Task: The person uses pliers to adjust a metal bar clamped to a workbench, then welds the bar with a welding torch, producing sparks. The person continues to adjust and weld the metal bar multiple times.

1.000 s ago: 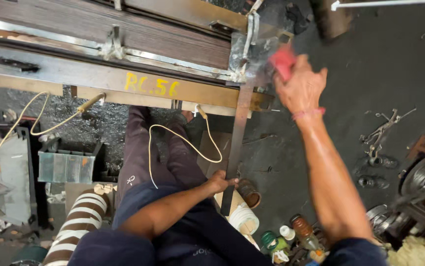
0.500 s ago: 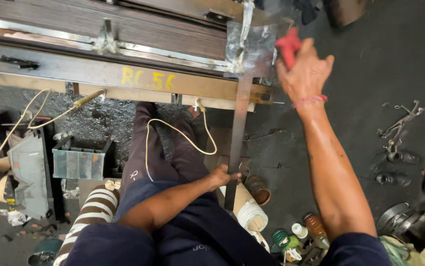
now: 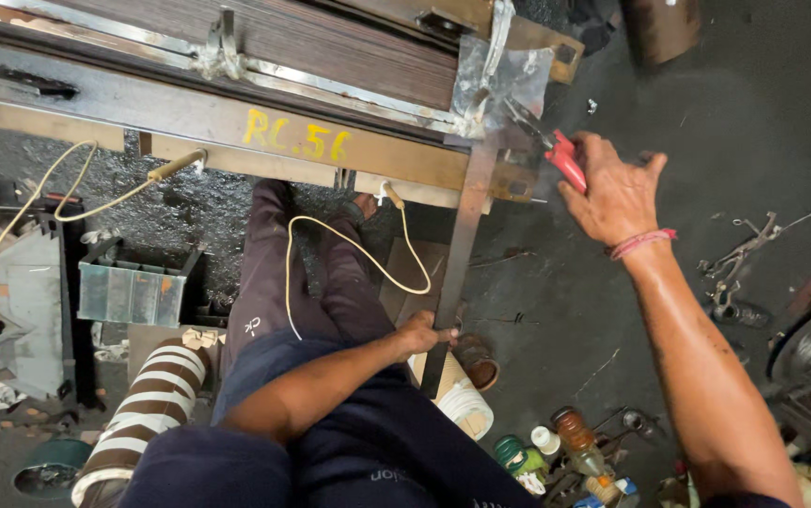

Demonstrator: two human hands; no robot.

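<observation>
With the right hand [image 3: 617,193] gripping red-handled metal pliers [image 3: 548,149] at two o'clock against the crumpled shiny sheet-metal piece [image 3: 488,83], and the left hand [image 3: 421,331] clasping the rusty flat steel bar [image 3: 459,254] at centre, the work looks mid-way, nothing yet freed.

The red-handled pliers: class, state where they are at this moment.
In the head view, the red-handled pliers are upper right of centre, gripped in the right hand, their tip by the thin metal sheet at the workbench's corner.

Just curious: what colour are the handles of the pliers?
Red, on the pliers in the right hand; head view.
</observation>
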